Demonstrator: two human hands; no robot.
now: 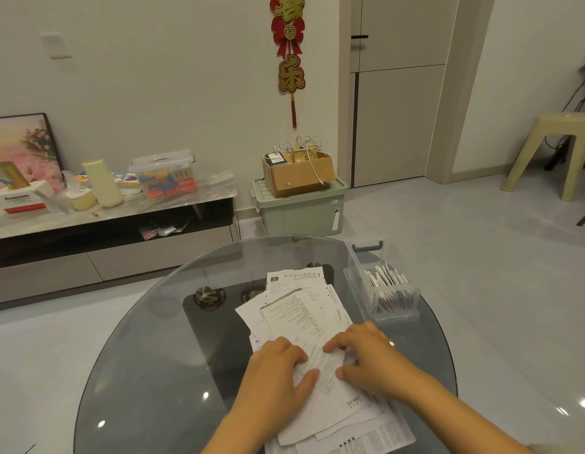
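A loose pile of printed paper sheets lies on a round glass table. On the near part of the pile sits a small crumpled receipt. My left hand and my right hand both rest on the pile, one on each side of that receipt. Each hand pinches an edge of the receipt between thumb and curled fingers. A larger white sheet with a printed logo lies under the receipt.
A clear plastic box with several small packets stands on the table at the right. Beyond the table are a low TV cabinet with clutter, a green storage bin topped by a cardboard box, and a plastic stool.
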